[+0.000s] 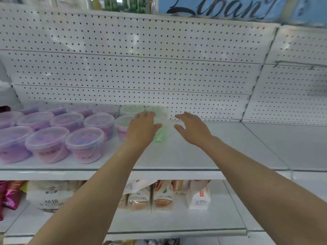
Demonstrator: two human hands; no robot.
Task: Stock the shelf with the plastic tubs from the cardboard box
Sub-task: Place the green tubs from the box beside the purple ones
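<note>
Several clear-lidded plastic tubs with pink and purple contents (85,145) stand in rows on the left half of the white shelf (203,156). Two tubs with green contents (131,109) stand at the back by the pegboard. A third green tub (161,131) stands in front of them, partly hidden by my left hand (142,129), which rests against its left side with fingers extended. My right hand (192,129) hovers a little to the right of that tub, fingers spread and holding nothing. The cardboard box is out of sight.
A white pegboard (141,68) backs the shelf. The lower shelf (177,225) holds packaged bread (161,196), a white carton (199,197) and snack bags (10,195) at far left. An adjoining shelf bay (292,142) lies to the right.
</note>
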